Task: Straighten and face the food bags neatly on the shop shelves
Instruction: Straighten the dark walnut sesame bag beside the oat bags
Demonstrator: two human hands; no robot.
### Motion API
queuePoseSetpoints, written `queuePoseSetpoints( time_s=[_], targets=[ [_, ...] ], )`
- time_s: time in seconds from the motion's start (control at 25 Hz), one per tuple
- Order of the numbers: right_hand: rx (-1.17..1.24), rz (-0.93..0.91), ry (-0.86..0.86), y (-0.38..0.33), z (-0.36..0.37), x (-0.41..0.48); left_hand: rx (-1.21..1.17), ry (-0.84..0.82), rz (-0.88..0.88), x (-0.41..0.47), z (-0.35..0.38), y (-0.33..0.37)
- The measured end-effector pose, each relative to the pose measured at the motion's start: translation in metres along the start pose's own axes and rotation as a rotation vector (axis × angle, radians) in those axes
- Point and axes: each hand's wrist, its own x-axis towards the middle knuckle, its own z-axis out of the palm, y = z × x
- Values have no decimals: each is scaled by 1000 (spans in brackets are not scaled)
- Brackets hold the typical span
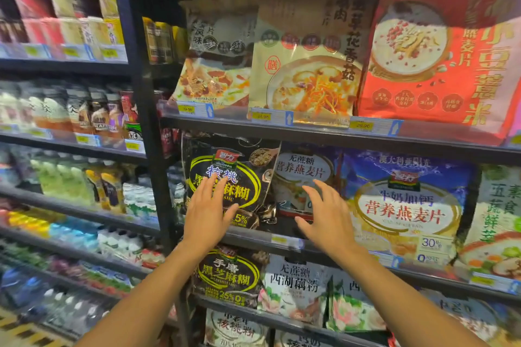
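A black bag with a yellow oval label (248, 166) stands on the middle shelf, leaning a little to the left. My left hand (207, 213) lies flat against its lower front, fingers spread. To its right a pale oat-flake bag (303, 170) sits set back behind a gap at the shelf front. My right hand (328, 215) hovers open in front of that bag, fingers apart and holding nothing. A large blue oat bag (406, 205) stands upright further right.
The upper shelf (324, 128) carries beige soup bags (307, 65) and a big red bag (445, 45). Below are a black sesame bag (228, 276) and white lotus-powder bags (293, 287). A black upright post (145, 110) separates drink shelves (70, 110) on the left.
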Motion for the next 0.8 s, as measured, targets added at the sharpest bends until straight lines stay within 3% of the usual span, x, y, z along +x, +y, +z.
queuePoseSetpoints(
  time_s=[0.4, 0.64, 0.8],
  targets=[
    [105, 92, -116, -53, 49, 35, -317, 20, -147, 53, 16, -69],
    [572, 374, -367, -85, 66, 50, -541, -24, -311, 68, 21, -84],
    [719, 451, -331, -98, 89, 57, -638, -6, -443, 77, 26, -93]
  ],
)
